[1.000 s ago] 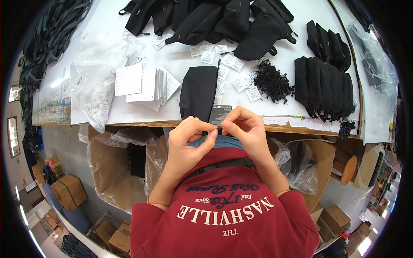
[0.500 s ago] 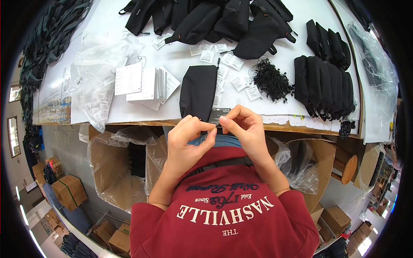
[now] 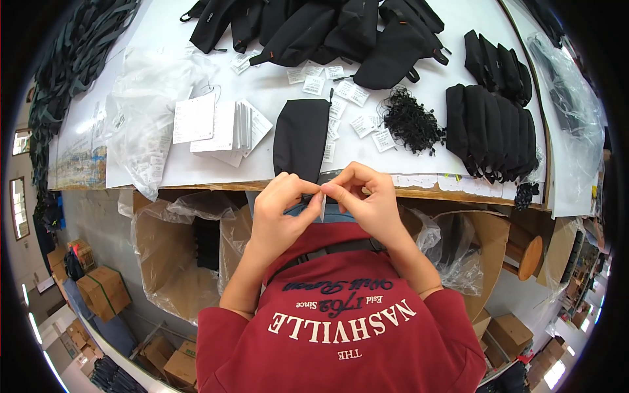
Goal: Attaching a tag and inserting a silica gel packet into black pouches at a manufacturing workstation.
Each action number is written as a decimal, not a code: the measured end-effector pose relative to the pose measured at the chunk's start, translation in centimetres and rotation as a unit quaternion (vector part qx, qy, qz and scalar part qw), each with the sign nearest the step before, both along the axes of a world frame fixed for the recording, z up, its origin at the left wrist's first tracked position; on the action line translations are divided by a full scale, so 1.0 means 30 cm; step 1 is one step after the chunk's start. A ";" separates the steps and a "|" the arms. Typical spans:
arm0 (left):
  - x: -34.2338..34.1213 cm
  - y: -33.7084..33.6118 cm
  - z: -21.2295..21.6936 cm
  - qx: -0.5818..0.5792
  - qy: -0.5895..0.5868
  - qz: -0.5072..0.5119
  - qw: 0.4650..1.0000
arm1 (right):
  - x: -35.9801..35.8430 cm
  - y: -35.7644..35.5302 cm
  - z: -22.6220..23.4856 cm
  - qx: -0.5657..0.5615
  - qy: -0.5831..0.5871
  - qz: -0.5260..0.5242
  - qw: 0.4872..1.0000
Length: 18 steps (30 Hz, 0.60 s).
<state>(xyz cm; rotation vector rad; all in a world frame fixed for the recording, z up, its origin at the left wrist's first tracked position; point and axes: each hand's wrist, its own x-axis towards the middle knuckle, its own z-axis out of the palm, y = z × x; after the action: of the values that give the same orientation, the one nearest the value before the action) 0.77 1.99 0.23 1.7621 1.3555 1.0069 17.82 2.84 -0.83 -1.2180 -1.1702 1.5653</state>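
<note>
A flat black zip pouch [image 3: 300,137] lies on the table with its near end at the front edge, just beyond my hands. My left hand [image 3: 283,206] is closed in a pinch on a small tag [image 3: 323,207], seen almost edge-on below the fingertips. Against those fingertips, my right hand [image 3: 367,200] is pinched too, thumb and forefinger together. Whatever thin piece it grips is hidden by the fingers. To the right of the pouch sits a tangled heap of black cords [image 3: 411,120]. Loose white labels [image 3: 354,93] are scattered around the pouch.
A stack of white cards [image 3: 223,131] and a clear plastic bag [image 3: 144,118] stand left of the pouch. Black pouches [image 3: 314,39] pile up at the back; others [image 3: 491,131] stand in rows at the right. Plastic-lined cartons [image 3: 173,255] are under the table edge [image 3: 432,194].
The dark tag face that showed between my hands has turned edge-on and lower. My right hand has shifted slightly left, bringing its fingertips against the left ones.
</note>
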 end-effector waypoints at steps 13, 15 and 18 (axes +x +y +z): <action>-0.026 -0.004 0.014 0.058 -0.015 -0.168 0.984 | 0.011 0.151 -0.316 -0.194 0.064 0.102 0.974; -0.032 0.004 0.008 0.059 -0.045 -0.156 0.985 | 0.003 0.153 -0.326 -0.118 0.050 0.097 0.987; -0.067 0.018 -0.042 -0.007 -0.136 -0.068 0.988 | 0.019 0.156 -0.239 -0.030 0.036 0.107 0.993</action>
<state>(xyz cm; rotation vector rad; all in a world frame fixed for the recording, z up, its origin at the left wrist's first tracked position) -1.22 2.55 -1.03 1.6156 1.0567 1.1128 18.40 7.53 -7.99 -1.0933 -1.2481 1.8007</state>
